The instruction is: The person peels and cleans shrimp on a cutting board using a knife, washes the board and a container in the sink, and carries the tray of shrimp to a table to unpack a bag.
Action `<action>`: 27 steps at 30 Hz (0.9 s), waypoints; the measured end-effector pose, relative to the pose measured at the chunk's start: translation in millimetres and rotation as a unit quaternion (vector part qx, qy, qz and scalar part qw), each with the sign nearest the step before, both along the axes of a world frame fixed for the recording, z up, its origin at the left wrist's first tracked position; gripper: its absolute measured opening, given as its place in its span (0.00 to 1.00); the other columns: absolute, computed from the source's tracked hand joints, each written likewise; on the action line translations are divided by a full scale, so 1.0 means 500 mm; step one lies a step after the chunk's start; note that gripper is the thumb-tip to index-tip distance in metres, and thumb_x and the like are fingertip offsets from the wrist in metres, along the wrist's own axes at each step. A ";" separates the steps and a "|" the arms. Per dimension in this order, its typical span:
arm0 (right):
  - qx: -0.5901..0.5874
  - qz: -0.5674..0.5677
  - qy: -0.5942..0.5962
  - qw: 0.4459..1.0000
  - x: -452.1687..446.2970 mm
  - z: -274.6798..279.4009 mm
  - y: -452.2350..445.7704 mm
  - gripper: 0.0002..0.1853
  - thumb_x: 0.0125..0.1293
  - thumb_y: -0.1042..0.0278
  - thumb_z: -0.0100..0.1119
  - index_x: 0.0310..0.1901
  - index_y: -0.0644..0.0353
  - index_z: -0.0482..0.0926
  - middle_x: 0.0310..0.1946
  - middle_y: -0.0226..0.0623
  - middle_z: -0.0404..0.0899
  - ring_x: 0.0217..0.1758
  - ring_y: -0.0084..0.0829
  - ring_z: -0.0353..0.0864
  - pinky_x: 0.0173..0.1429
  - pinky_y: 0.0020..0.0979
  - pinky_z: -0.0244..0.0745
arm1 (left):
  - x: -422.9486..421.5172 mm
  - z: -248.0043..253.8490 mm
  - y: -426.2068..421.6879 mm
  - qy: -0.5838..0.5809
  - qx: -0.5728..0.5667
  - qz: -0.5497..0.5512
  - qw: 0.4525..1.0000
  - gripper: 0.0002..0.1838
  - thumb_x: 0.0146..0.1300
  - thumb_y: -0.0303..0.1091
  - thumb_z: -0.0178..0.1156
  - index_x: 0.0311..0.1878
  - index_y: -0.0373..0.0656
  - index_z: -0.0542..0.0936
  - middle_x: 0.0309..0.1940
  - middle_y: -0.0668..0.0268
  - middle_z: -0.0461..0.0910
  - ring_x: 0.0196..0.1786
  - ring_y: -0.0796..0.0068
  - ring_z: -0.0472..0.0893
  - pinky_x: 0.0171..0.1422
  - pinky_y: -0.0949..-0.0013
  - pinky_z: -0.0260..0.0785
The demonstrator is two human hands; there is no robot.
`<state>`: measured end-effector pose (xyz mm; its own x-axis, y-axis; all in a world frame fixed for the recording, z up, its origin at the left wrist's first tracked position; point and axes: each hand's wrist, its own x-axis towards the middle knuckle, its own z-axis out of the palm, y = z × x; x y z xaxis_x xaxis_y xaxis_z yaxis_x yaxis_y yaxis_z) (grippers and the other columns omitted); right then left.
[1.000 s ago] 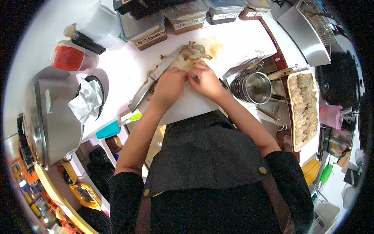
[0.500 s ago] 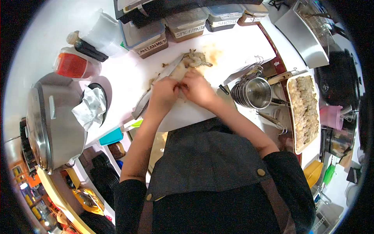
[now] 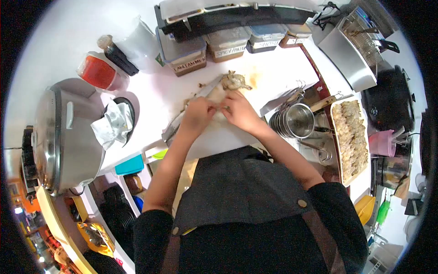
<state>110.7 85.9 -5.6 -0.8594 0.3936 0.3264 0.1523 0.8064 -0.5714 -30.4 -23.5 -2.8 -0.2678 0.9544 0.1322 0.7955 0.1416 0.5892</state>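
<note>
Near the centre of the frame, the left hand and the right hand face each other over the white work surface, fingers curled inward and tips close together (whether they pinch anything is too blurred to tell). A small pile of shrimp lies just above the right hand, upper centre. A knife slants from beside that pile down to the left, partly behind the left hand. Strainers sit right of centre, near a shrimp-filled tray at the right of the frame
</note>
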 end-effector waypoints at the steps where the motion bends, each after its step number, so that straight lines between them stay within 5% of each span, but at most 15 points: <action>1: 0.002 -0.019 0.009 1.000 0.013 0.004 0.006 0.07 0.50 0.73 0.58 0.33 0.61 0.80 0.34 0.46 0.75 0.46 0.46 0.73 0.56 0.40 0.68 | -0.005 0.008 -0.007 0.012 -0.005 0.020 1.000 0.07 0.52 0.30 0.58 0.32 0.39 0.81 0.27 0.51 0.78 0.38 0.51 0.78 0.44 0.55 0.69; 7: -0.028 -0.068 -0.017 0.997 0.069 -0.007 0.028 0.05 0.48 0.77 0.59 0.29 0.63 0.79 0.30 0.46 0.75 0.42 0.48 0.74 0.51 0.40 0.72 | 0.000 -0.006 -0.037 0.016 -0.012 0.058 0.998 0.06 0.52 0.30 0.58 0.31 0.40 0.82 0.29 0.52 0.78 0.35 0.51 0.77 0.41 0.57 0.70; 12: -0.177 -0.109 -0.030 0.978 0.047 0.035 0.015 0.04 0.48 0.74 0.61 0.26 0.65 0.78 0.21 0.41 0.77 0.26 0.32 0.76 0.34 0.32 0.72 | 0.002 -0.017 -0.031 0.082 0.021 0.065 0.994 0.07 0.52 0.27 0.59 0.35 0.41 0.83 0.25 0.54 0.77 0.31 0.57 0.79 0.39 0.60 0.72; 14: -0.176 -0.088 -0.006 0.980 0.026 0.062 0.013 0.05 0.49 0.73 0.62 0.27 0.65 0.78 0.19 0.35 0.77 0.22 0.20 0.72 0.29 0.25 0.69 | -0.006 0.011 -0.042 -0.078 0.032 0.072 0.994 0.08 0.51 0.27 0.61 0.36 0.40 0.83 0.25 0.56 0.78 0.30 0.62 0.80 0.38 0.64 0.73; 15: -0.182 -0.073 -0.003 0.981 0.012 0.082 0.006 0.05 0.49 0.73 0.63 0.27 0.65 0.79 0.18 0.35 0.76 0.22 0.19 0.72 0.29 0.25 0.69 | -0.009 0.038 -0.045 -0.157 0.033 0.072 0.984 0.08 0.51 0.26 0.62 0.36 0.40 0.83 0.26 0.57 0.78 0.30 0.65 0.81 0.37 0.65 0.73; 20: -0.226 -0.045 -0.021 0.973 -0.061 0.156 -0.039 0.05 0.52 0.73 0.64 0.29 0.64 0.80 0.20 0.31 0.77 0.25 0.18 0.74 0.32 0.25 0.70 | -0.020 0.125 -0.043 -0.180 0.040 0.050 0.982 0.09 0.53 0.27 0.64 0.38 0.37 0.82 0.28 0.60 0.81 0.28 0.74 0.79 0.35 0.70 0.72; 23: -0.387 0.006 0.091 0.918 -0.071 0.140 -0.031 0.10 0.53 0.71 0.66 0.37 0.63 0.79 0.27 0.30 0.80 0.31 0.19 0.78 0.38 0.23 0.72 | -0.042 0.160 -0.046 -0.174 0.011 0.048 0.983 0.07 0.55 0.27 0.63 0.38 0.36 0.82 0.30 0.62 0.81 0.28 0.76 0.78 0.34 0.72 0.72; 24: -0.454 0.036 0.117 0.883 -0.060 0.146 -0.027 0.18 0.54 0.70 0.66 0.47 0.62 0.77 0.38 0.33 0.80 0.43 0.27 0.79 0.49 0.26 0.73 | -0.046 0.178 -0.048 -0.178 0.003 0.040 0.983 0.07 0.56 0.26 0.62 0.38 0.36 0.82 0.30 0.63 0.82 0.28 0.76 0.78 0.34 0.72 0.71; 27: -0.340 0.111 0.157 0.920 -0.032 0.146 -0.031 0.24 0.54 0.68 0.66 0.53 0.62 0.74 0.44 0.39 0.79 0.52 0.32 0.76 0.58 0.30 0.69 | -0.027 0.254 -0.059 -0.241 -0.022 -0.008 0.970 0.06 0.57 0.26 0.61 0.36 0.34 0.81 0.31 0.66 0.81 0.30 0.78 0.78 0.35 0.73 0.71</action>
